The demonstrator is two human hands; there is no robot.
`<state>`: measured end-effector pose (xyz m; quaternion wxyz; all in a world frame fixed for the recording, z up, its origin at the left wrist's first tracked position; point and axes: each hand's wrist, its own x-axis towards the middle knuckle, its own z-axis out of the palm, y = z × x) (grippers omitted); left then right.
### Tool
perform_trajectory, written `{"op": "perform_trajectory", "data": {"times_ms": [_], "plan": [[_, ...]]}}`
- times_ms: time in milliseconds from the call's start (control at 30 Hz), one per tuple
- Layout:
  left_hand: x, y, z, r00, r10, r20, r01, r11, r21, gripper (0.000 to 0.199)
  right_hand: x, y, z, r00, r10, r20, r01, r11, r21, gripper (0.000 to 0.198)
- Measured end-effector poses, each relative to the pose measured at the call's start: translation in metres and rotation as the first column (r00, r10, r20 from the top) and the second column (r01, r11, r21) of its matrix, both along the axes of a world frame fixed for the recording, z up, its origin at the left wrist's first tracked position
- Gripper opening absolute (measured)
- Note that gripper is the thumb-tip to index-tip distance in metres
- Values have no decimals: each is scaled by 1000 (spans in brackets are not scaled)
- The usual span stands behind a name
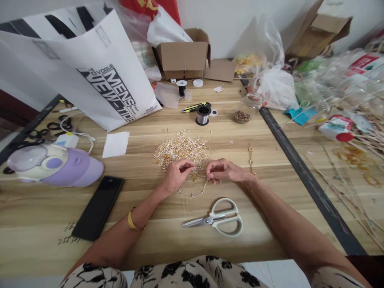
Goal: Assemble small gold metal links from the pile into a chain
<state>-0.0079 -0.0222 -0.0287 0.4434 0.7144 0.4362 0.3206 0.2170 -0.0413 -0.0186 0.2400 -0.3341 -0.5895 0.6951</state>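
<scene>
A thin beaded chain (193, 195) hangs in a shallow loop above the wood, one end at the pinched fingertips of my right hand (223, 170). Its other end passes under my left hand (179, 175), whose thumb and fingers are pressed together on something too small to make out. A fine pale thread trails below the loop. Just beyond my fingers lies a loose pile of gold and silver beads (177, 148). Scissors (220, 218) with pale green handles rest nearer my body. A short gold chain (250, 154) lies right of my right hand.
Left are a black phone (97, 208), a purple and cream device (60, 166) and a large white bag (114, 80). Behind the pile are a wire spool (203, 115), a yellow-black cutter (192, 107), a jar of beads (247, 110) and a cardboard box (183, 56). Plastic bags (276, 88) crowd the right.
</scene>
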Motion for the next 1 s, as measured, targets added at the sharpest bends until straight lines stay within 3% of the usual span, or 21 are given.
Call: {"op": "perform_trajectory", "data": {"times_ms": [233,433,733,867,1000], "plan": [[-2,5,1,988,45,150,-28,994,-110,21,-5,-1,-2,997,-83,6,83,996,28,24],[-3,6,0,990,48,136,-36,995,-89,21,-4,1,-2,995,-98,-8,98,995,19,24],[-4,2,20,983,42,181,-13,988,-156,20,0,3,-5,994,-102,-50,102,995,13,25],[-4,2,16,977,41,207,-4,985,-175,22,1,3,-7,994,-92,-65,93,996,8,24],[-4,1,10,984,32,174,-12,994,-112,22,1,4,-8,994,-90,-62,91,996,8,24]]}}
